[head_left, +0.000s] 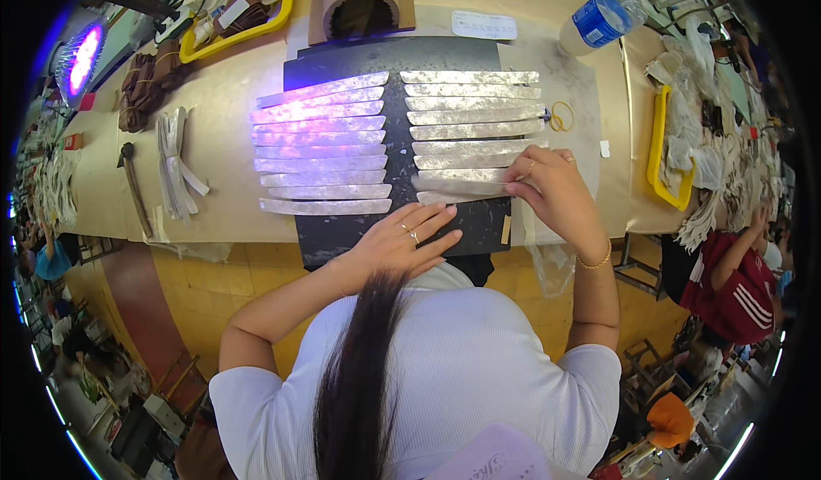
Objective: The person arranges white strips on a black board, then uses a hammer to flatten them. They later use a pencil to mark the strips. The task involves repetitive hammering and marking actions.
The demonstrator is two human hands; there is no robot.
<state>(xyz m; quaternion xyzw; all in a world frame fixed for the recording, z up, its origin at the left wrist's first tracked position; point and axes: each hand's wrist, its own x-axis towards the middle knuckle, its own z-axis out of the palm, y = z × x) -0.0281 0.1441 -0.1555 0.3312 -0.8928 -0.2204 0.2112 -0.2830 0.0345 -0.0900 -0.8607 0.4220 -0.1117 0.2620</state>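
Between silvery strips [475, 104], exposed black board [399, 129]

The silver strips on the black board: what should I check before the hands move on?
1. Right hand has a strip: ok, thumb and finger pinch its right end.
2. Firmness of that grip: cannot tell.
3. Left hand free: ok, its fingers are spread, holding nothing; whether they touch the lowest right-column strip is unclear.
4. Left column of strips wholly on the black board: not ok, its left ends reach past the board's edge.
5. Bottle away from the strips: ok, it is beyond them at the far right.
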